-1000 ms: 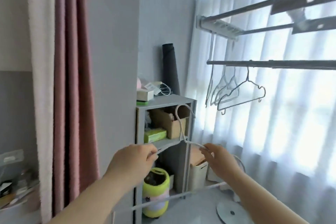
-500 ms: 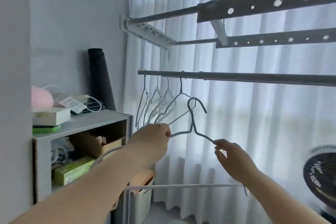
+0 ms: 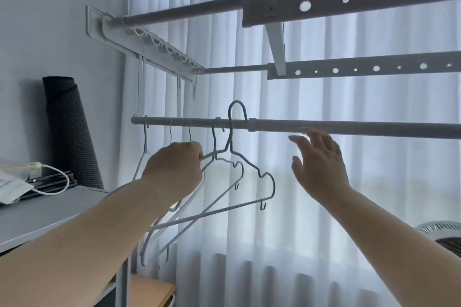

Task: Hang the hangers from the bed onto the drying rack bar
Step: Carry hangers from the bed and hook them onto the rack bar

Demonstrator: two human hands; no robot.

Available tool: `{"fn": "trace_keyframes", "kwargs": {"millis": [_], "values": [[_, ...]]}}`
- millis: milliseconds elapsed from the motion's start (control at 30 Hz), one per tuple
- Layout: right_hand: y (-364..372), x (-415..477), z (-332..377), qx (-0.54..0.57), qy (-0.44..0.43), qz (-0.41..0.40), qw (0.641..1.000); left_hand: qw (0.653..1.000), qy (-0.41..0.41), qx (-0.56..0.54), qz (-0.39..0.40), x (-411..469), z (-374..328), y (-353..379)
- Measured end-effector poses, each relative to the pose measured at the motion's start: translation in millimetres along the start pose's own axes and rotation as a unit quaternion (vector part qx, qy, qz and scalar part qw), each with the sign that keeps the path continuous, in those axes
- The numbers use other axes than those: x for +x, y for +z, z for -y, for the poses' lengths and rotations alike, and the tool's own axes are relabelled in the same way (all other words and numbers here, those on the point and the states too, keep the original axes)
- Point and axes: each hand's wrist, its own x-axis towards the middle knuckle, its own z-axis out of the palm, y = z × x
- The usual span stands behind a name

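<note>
My left hand (image 3: 174, 172) grips the left shoulder of a thin grey wire hanger (image 3: 259, 177). Its hook rises above the drying rack bar (image 3: 349, 126), in front of the bar; I cannot tell whether it rests on it. Several other hangers (image 3: 144, 147) hang from the bar to the left, partly hidden behind my left hand. My right hand (image 3: 321, 167) is off the hanger, fingers spread and relaxed, just below the bar and to the right of the hook.
Two upper rack rails with round holes (image 3: 349, 0) run overhead. White curtains (image 3: 324, 207) cover the window behind. A grey shelf (image 3: 50, 212) with a cable and papers stands at left, a dark roll (image 3: 69, 132) on it. A fan (image 3: 444, 232) sits low right.
My left hand has lifted the hanger up so that its hook now rises above the bar. My right hand has let go of the hanger's right shoulder and opened. The camera moved closer.
</note>
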Motion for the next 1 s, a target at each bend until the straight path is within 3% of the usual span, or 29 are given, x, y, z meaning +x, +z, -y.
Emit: {"fn": "trace_keyframes", "kwargs": {"millis": [267, 600, 1000], "values": [[0.0, 48.4, -18.7, -0.087, -0.009, 0.099, 0.991, 0.999, -0.021, 0.015, -0.019, 35.0, -11.5, 15.4], [1.1, 50.9, -29.1, -0.082, -0.076, 0.103, 0.988, 0.995, -0.024, 0.098, -0.013, 45.4, -41.4, 35.7], [1.6, 46.5, -30.5, -0.058, -0.09, 0.098, 0.989, 0.99, -0.027, 0.137, 0.004, 17.3, -49.3, 45.5]]}}
